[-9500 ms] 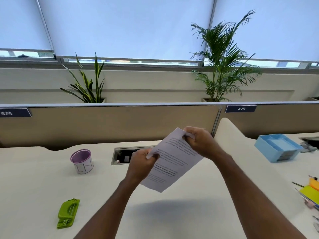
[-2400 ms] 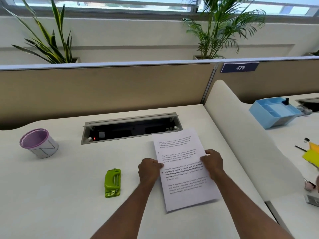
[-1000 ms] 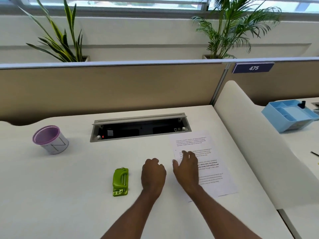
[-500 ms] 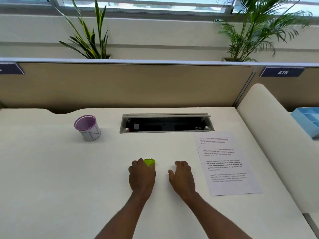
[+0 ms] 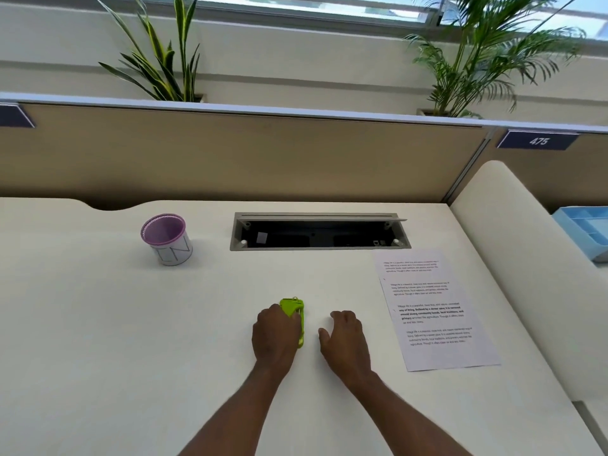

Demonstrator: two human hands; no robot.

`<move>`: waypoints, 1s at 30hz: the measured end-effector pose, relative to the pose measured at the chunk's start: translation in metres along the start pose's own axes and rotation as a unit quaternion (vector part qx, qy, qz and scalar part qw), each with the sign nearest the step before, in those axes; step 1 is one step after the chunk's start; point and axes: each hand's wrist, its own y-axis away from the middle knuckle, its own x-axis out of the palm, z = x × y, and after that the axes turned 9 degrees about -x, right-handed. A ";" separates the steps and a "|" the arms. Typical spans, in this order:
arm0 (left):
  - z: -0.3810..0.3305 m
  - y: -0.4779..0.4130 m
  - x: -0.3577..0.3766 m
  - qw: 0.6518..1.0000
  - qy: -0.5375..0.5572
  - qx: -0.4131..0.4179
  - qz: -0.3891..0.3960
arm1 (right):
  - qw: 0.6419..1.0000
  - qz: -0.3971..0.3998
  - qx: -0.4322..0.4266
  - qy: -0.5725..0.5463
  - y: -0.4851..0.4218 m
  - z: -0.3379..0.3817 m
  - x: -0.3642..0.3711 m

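A lime-green stapler (image 5: 294, 311) lies on the white desk (image 5: 131, 340), and my left hand (image 5: 275, 335) covers most of it with the fingers curled over its top. Only the stapler's far end and right edge show. My right hand (image 5: 342, 335) rests on the desk just right of the stapler, fingers loosely curled and holding nothing. A printed sheet of paper (image 5: 434, 309) lies flat on the desk to the right of my right hand, apart from it.
A purple-rimmed mesh cup (image 5: 167, 239) stands at the back left. An open cable slot (image 5: 319, 232) sits in the desk's rear middle. A tan partition (image 5: 250, 153) backs the desk, a curved cream divider (image 5: 526, 274) bounds the right, with a blue tray (image 5: 585, 232) beyond it.
Both hands let go of the sheet, which now lies flat at the right. My left hand moved left onto the green stapler; my right hand left the paper and rests beside it.
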 end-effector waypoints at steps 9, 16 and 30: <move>-0.001 -0.001 0.003 1.000 -0.010 0.003 0.013 | 1.000 -0.008 -0.020 0.015 0.000 -0.003 0.001; 0.001 -0.004 -0.001 1.000 -0.006 0.005 0.018 | 1.000 -0.006 -0.019 0.012 0.000 -0.003 0.002; 0.096 -0.080 -0.101 0.994 -0.003 -0.067 -0.086 | 1.000 0.004 0.003 -0.029 0.004 0.001 -0.004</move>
